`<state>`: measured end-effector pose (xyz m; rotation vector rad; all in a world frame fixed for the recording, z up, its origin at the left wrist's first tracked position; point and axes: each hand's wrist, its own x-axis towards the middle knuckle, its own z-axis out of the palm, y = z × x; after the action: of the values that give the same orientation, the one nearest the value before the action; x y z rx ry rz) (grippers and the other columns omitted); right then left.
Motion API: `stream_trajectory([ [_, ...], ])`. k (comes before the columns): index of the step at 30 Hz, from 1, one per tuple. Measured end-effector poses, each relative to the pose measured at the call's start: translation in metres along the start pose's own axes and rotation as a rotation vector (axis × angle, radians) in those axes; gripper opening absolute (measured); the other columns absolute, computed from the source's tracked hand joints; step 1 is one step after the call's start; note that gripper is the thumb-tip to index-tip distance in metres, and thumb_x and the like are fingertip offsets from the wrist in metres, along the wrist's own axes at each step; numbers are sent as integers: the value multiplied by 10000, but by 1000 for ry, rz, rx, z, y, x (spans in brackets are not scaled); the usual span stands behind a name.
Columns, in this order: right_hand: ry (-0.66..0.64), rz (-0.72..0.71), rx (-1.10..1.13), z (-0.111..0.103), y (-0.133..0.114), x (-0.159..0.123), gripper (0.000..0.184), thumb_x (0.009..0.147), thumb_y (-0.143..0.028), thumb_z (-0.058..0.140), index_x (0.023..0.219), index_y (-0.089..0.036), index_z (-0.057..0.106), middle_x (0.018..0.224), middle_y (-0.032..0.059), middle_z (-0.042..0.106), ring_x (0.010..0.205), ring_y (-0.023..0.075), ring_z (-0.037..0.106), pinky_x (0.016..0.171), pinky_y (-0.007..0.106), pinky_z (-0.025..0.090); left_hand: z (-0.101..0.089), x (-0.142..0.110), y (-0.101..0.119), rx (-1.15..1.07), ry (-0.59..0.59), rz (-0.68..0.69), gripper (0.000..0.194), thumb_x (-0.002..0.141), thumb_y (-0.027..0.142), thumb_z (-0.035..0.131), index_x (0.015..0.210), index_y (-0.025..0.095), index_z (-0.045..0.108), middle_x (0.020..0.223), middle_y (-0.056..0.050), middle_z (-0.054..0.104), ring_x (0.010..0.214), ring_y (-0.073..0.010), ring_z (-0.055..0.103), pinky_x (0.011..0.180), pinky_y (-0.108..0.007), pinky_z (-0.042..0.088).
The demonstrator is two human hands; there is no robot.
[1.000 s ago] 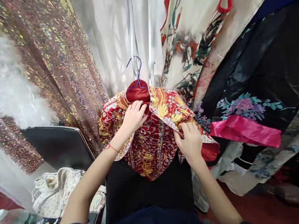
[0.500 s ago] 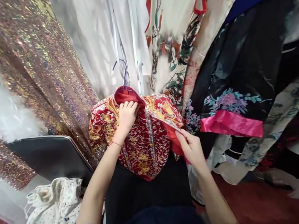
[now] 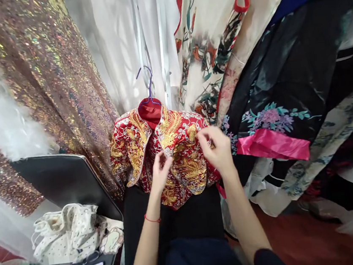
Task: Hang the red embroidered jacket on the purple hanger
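Embroidered jacket point(image 3: 188, 167), just beneath the fingers point(image 3: 157, 162)

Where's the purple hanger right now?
Head view, above and slightly left of centre: the purple hanger rises from the open collar of the red-and-gold jacket, its hook in front of the white fabric.

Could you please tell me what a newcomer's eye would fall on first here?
Probably the red jacket embroidered in gold and silver, in the middle, with the left hand and right hand at its front. Next come the shiny pink cloth band at right and the gold sequinned fabric at upper left.
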<state>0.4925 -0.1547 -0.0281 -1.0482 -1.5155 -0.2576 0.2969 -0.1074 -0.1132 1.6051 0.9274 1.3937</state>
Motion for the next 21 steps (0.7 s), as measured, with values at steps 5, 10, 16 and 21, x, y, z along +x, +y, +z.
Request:
stream_trajectory([
  [5, -180, 143, -50, 5, 62, 67, 401, 890, -583, 542, 995, -207, 633, 1015, 85, 677, 956, 248, 602, 912, 407, 458, 29, -24, -32, -68, -67, -95, 442, 835, 540, 670, 996, 129, 687, 987, -104, 731, 941, -233, 673, 924, -362, 512],
  [10, -360, 389, 191, 12, 83, 58, 579, 837, -773, 466, 671, -221, 515, 600, -27, 494, 623, 151, 459, 619, 278, 387, 14, -2, -37, -126, -13, -111, 445, 811, 566, 688, 949, 143, 702, 952, -83, 737, 931, -229, 673, 903, -350, 515],
  [16, 91, 240, -4, -1, 34, 72, 515, 850, -634, 597, 611, -220, 406, 577, -61, 324, 563, 102, 307, 570, 266, 272, -8, 46, -6, -135, 205, 13, 469, 821, 554, 690, 1073, 158, 704, 1107, -84, 729, 1064, -227, 658, 992, -343, 482],
  [21, -15, 309, -334, 3, 4, 43, 506, 876, -677, 519, 650, -230, 447, 558, -30, 421, 544, 134, 390, 581, 286, 271, -17, 48, -39, -114, 269, -76, 475, 832, 535, 670, 1095, 140, 695, 1162, -109, 717, 1109, -245, 648, 1003, -349, 478],
])
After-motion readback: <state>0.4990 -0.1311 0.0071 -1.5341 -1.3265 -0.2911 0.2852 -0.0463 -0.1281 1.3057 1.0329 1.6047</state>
